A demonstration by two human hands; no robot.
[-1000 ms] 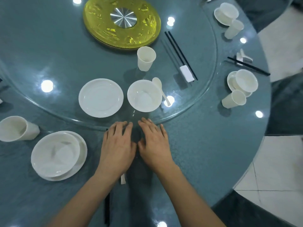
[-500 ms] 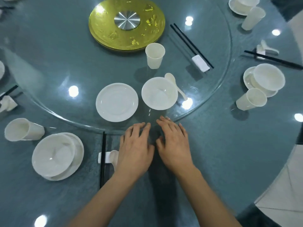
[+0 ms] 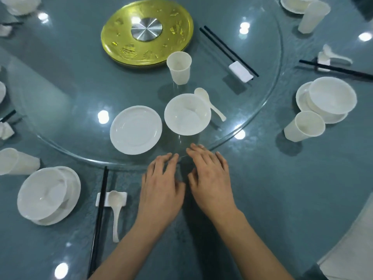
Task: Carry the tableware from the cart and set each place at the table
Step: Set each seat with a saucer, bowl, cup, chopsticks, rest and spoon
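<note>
My left hand [image 3: 161, 188] and my right hand [image 3: 211, 178] lie flat side by side, fingers straight, their tips touching the near edge of the glass turntable [image 3: 66, 93]. Neither holds anything. On the turntable just beyond them sit a white plate [image 3: 135, 129], a white bowl [image 3: 187, 114], a white spoon [image 3: 210, 103], a white cup [image 3: 179, 67], and black chopsticks [image 3: 228, 50] on a white rest [image 3: 240, 71].
A set place at my left has a bowl on a plate [image 3: 48, 196], a cup on its side [image 3: 16, 163], chopsticks [image 3: 99, 217] and a spoon [image 3: 115, 211] on a rest. Another place at the right has a bowl [image 3: 332, 98] and cup [image 3: 305, 126]. A gold disc [image 3: 147, 32] marks the turntable centre.
The tableware on the turntable has shifted right relative to my hands, and the view has swung, showing the left place's chopsticks and spoon. Both hands stay flat at the glass edge.
</note>
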